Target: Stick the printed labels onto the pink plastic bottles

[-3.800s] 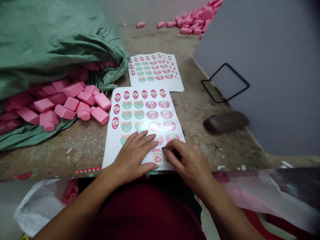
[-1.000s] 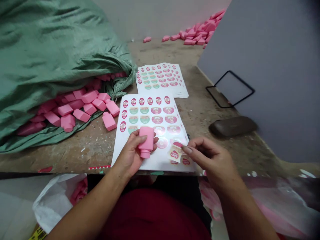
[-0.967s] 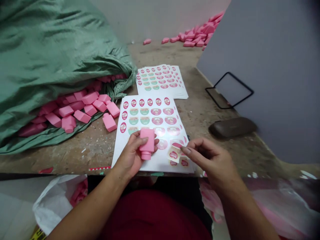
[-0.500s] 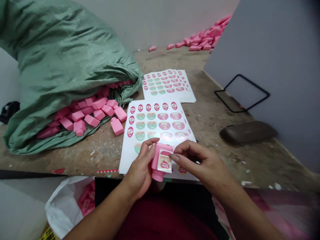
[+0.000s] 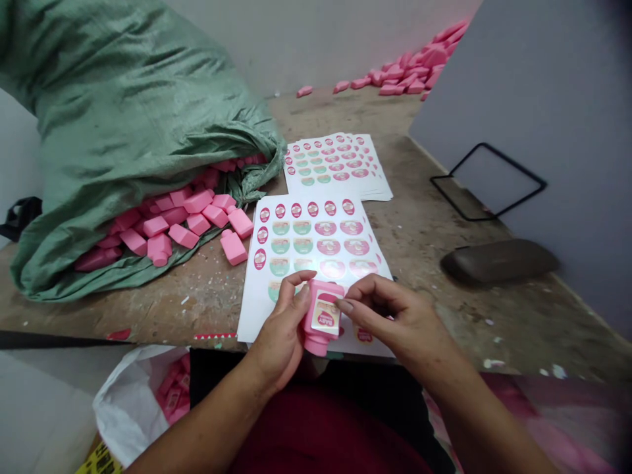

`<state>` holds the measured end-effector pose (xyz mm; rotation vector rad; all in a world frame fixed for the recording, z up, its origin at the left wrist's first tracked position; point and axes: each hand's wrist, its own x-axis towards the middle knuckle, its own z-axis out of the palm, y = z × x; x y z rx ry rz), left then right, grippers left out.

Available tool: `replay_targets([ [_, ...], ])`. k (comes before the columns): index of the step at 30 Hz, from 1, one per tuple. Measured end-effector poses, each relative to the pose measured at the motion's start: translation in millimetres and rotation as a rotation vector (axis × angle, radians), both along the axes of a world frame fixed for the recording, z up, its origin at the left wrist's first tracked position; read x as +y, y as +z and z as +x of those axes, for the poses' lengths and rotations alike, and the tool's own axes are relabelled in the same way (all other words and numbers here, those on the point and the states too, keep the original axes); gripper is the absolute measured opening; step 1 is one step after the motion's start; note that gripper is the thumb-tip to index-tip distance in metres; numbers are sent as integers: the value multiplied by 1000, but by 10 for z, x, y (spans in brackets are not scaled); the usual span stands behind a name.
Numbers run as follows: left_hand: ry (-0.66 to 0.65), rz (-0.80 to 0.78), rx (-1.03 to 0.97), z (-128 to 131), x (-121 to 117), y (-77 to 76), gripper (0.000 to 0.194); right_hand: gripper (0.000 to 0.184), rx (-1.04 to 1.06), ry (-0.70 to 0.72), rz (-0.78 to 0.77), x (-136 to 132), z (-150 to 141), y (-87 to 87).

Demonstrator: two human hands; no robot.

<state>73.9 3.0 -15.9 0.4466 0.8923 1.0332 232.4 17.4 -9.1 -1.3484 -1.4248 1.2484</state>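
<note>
Low over the table edge, a small pink plastic bottle (image 5: 316, 345) is held with its neck toward me. My left hand (image 5: 279, 332) grips its left side between thumb and fingers. A white, pink and yellow label sticker (image 5: 326, 315) lies on the bottle's upper face, with BABY printed on it. My right hand (image 5: 395, 316) is closed, its thumb tip at the label's right edge; its curled fingertips are partly hidden. Beneath both hands is a stack of sticker sheets (image 5: 254, 296) with red, green and pink labels.
Pink bottles (image 5: 197, 201) spill from a green sack (image 5: 148, 112) at left. Another sheet stack (image 5: 340, 187) lies behind. More bottles (image 5: 409, 79) are piled at the back. A dark case (image 5: 498, 260) and black wire frame (image 5: 488, 181) are at right; a white bag (image 5: 128, 401) hangs below.
The label now sits flatter and more squarely on the bottle, where its lower corner stood off before. Both hands keep nearly the same place. The view has shifted slightly.
</note>
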Motion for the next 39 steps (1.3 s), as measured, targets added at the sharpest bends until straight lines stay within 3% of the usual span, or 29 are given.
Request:
replay_targets([
  [8,-30,9,17,-17,-21,16,50,22,-41,-8,21,-13,-34,-17],
  [12,-38,-11,56,-24,-47,23,62,20,-224,-33,119,-36,-17,-52],
  [16,-52,-47,59,-53,-65,39,63,20,-390,-173,238,-56,19,-69],
  [23,-117,18,151,-46,-106,22,66,38,-141,-88,109,-91,-159,-98],
  [26,-206,49,323,-332,-170,63,63,34,-151,-81,120,-92,-195,-121],
  [32,-581,64,1133,-1708,-597,454,56,32,-185,-168,147,-33,90,-239],
  [35,-499,94,1387,-2015,-588,566,57,31,-204,-194,132,-9,241,-278],
  [37,-350,232,1521,-1980,-335,507,47,30,-194,-202,97,-14,287,-265],
  [39,-249,461,1589,-1854,65,355,44,31,-191,-232,72,-31,296,-227],
])
